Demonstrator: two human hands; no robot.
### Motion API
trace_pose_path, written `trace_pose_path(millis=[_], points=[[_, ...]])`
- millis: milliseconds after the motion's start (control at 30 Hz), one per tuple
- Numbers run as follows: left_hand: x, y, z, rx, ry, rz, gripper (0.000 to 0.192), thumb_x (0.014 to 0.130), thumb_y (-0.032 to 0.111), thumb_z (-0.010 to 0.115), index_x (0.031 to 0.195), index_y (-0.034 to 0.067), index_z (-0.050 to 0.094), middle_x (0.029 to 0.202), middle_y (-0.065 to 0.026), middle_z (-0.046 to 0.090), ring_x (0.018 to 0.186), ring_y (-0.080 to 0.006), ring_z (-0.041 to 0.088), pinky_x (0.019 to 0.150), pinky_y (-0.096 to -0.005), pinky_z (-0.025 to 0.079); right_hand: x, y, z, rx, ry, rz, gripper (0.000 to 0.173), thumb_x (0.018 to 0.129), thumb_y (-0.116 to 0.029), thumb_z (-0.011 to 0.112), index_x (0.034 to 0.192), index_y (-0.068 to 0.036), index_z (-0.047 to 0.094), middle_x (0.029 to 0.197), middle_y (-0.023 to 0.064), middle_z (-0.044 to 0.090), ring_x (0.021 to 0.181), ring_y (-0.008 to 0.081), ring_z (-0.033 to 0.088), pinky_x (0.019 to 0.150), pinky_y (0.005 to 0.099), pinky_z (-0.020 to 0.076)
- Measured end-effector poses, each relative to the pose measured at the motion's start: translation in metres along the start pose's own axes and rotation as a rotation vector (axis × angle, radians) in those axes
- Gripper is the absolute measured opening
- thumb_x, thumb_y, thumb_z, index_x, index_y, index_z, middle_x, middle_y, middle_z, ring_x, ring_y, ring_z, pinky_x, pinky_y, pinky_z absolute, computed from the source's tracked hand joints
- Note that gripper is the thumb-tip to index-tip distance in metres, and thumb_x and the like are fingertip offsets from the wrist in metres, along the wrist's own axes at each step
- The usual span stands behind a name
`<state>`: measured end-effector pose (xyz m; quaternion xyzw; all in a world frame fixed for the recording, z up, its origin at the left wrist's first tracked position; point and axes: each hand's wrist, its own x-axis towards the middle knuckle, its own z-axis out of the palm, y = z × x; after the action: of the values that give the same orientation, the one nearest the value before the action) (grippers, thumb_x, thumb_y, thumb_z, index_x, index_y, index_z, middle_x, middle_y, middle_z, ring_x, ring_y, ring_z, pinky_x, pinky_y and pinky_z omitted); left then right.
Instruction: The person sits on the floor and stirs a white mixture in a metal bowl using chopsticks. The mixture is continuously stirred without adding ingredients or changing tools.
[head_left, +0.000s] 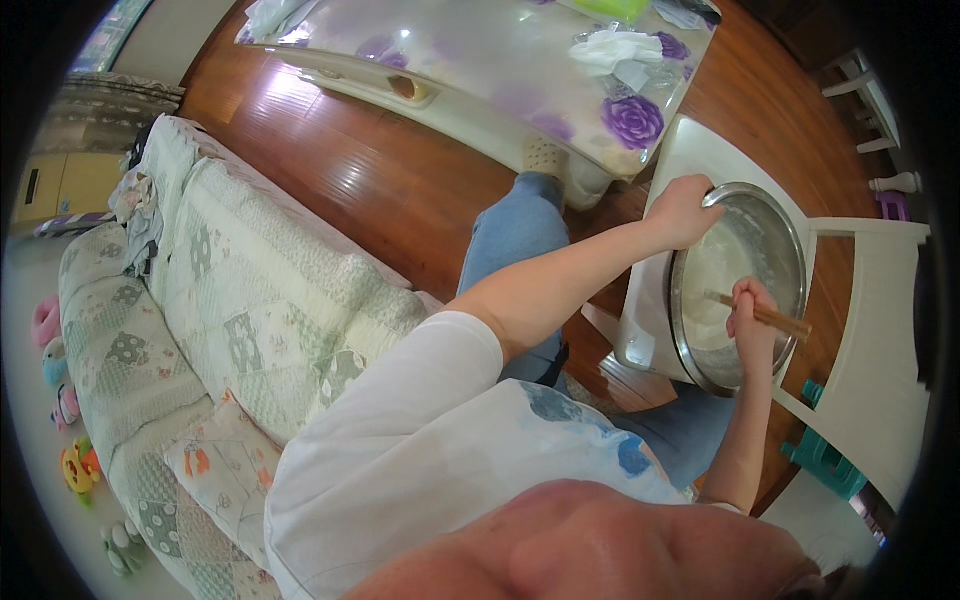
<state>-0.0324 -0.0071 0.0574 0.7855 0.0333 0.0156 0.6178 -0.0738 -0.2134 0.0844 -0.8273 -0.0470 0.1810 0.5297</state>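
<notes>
A stainless steel basin (784, 240) rests on the seat of a white chair (649, 322) in front of me, tilted in view. Inside it is a pale, off-white wet mixture (712, 274), with whitish smears on the wall. My left hand (682, 212) grips the basin's rim at the far left side. Wooden chopsticks (784, 322) are held in my right hand (752, 315) over the near right part of the basin. Their lower ends point into the mixture; whether they touch the bottom cannot be seen.
A table with a purple-flower cover (465, 67) stands ahead, bearing white plastic bags (622, 52). On the left is a sofa under a patchwork quilt (217, 277) with a cushion (225, 465). The chair's back (870, 300) and a teal stool (829, 461) are at right.
</notes>
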Motion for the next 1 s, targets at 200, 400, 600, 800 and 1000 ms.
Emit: trace_pose_path(millis=[200, 400, 600, 800, 1000], points=[[0.000, 0.003, -0.002, 0.012, -0.021, -0.025, 0.032, 0.075, 0.021, 0.061, 0.095, -0.004, 0.059, 0.090, -0.0216, 0.061, 0.087, -0.0339, 0.058, 0.077, -0.0386, 0.046, 0.047, 0.017, -0.017, 0.050, 0.257, -0.089, 0.015, 0.085, -0.010, 0.042, 0.080, -0.005, 0.055, 0.061, 0.0000, 0.046, 0.041, 0.0075, 0.041, 0.038, 0.0226, 0.0322], [0.003, -0.003, 0.002, 0.084, 0.014, 0.022, 0.037, 0.076, 0.026, 0.062, 0.099, -0.002, 0.059, 0.094, -0.0214, 0.061, 0.092, -0.0351, 0.058, 0.080, -0.0400, 0.046, 0.005, 0.027, -0.049, -0.140, 0.329, 0.048, 0.016, 0.085, -0.014, 0.046, 0.080, -0.005, 0.058, 0.059, -0.0006, 0.048, 0.042, 0.0076, 0.042, 0.040, 0.0235, 0.0329], [0.011, -0.013, 0.007, 0.142, 0.039, 0.088, 0.037, 0.074, 0.031, 0.065, 0.096, 0.001, 0.063, 0.087, -0.0193, 0.063, 0.082, -0.0327, 0.061, 0.071, -0.0387, 0.047, -0.050, 0.001, -0.004, -0.025, 0.099, 0.129, 0.013, 0.084, -0.011, 0.047, 0.076, -0.005, 0.056, 0.057, -0.0018, 0.047, 0.043, 0.0065, 0.043, 0.039, 0.0233, 0.0316], [0.020, -0.030, 0.019, 0.296, 0.015, 0.170, 0.038, 0.084, 0.033, 0.055, 0.104, 0.000, 0.058, 0.096, -0.0170, 0.061, 0.087, -0.0297, 0.060, 0.080, -0.0417, 0.046, -0.012, -0.018, 0.042, -0.072, 0.092, -0.102, 0.013, 0.085, -0.010, 0.045, 0.077, -0.006, 0.055, 0.056, 0.0025, 0.047, 0.044, 0.0092, 0.048, 0.044, 0.0248, 0.0385], [0.017, -0.020, 0.007, 0.166, 0.023, 0.112, 0.033, 0.076, 0.029, 0.063, 0.087, -0.002, 0.060, 0.082, -0.0230, 0.060, 0.080, -0.0368, 0.058, 0.070, -0.0419, 0.045, 0.021, 0.000, 0.007, -0.402, 0.333, -0.239, 0.014, 0.085, -0.008, 0.044, 0.080, -0.005, 0.056, 0.061, 0.0043, 0.052, 0.048, 0.0105, 0.051, 0.048, 0.0256, 0.0407]])
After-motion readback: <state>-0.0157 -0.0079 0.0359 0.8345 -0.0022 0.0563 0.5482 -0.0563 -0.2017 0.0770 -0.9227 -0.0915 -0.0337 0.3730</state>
